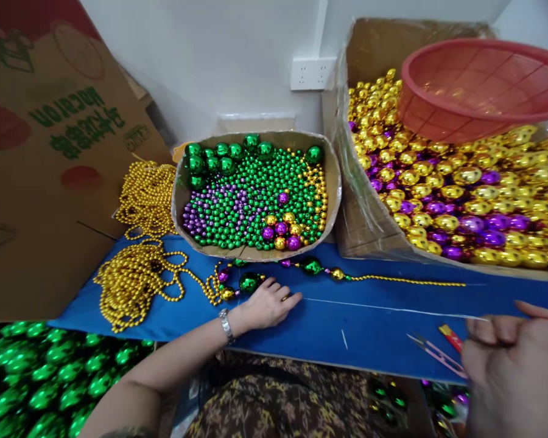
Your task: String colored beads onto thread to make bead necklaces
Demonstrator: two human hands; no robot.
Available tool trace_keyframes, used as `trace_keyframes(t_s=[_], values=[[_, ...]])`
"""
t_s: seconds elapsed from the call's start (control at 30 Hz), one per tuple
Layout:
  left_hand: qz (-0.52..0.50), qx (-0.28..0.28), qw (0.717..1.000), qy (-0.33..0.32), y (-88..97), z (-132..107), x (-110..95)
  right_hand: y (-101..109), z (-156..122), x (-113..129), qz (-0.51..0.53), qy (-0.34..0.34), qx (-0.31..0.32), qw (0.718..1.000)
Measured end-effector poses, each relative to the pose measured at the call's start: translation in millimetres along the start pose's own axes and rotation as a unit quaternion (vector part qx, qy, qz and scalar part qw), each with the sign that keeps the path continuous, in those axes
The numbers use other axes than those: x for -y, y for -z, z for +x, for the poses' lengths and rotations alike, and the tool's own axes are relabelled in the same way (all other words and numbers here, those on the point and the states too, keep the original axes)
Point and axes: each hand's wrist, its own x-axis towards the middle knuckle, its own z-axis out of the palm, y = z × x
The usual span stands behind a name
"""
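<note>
My left hand, with a silver watch on the wrist, is closed over the end of a beaded string, just right of a shiny green bead. From there a thin white thread runs taut to my right hand, whose curled fingers grip its far end. More of the beaded string, with green, purple and gold beads, curves behind my left hand. Its gold small-bead section stretches to the right along the blue tabletop. My left fingertips partly hide the beads under them.
A cut-down carton holds small green, purple and gold beads. Gold bead strands lie in a heap to its left. Pink thread snips rest near my right hand. A large box of gold and purple beads carries a red basket.
</note>
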Motion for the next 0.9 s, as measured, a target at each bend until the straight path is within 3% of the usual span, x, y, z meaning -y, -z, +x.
trace_keyframes(t_s=[0.1, 0.23, 0.33, 0.43, 0.5, 0.7, 0.9], values=[[0.005, -0.006, 0.999, 0.045, 16.0, -1, 0, -23, -12, 6, 0.037, -0.007, -0.095, 0.995], [-0.053, -0.101, 0.992, 0.047, 52.1, 6, 0, -30, -31, -3, 0.008, -0.038, 0.018, 0.999], [-0.121, -0.211, 0.967, 0.079, 78.7, 16, 14, -26, -44, -14, -0.111, -0.029, 0.128, 0.985], [-0.132, -0.275, 0.938, 0.164, 92.2, 27, 43, -24, -50, -18, -0.211, 0.031, 0.204, 0.955], [-0.115, -0.266, 0.932, 0.218, 93.9, 31, 67, -25, -52, -18, -0.232, 0.073, 0.234, 0.941], [-0.029, -0.193, 0.915, 0.352, 97.2, 29, 137, -25, -53, -22, -0.247, 0.129, 0.243, 0.929], [0.007, -0.237, 0.872, 0.428, 125.4, 47, 214, -34, -55, -27, -0.227, 0.160, 0.255, 0.926]])
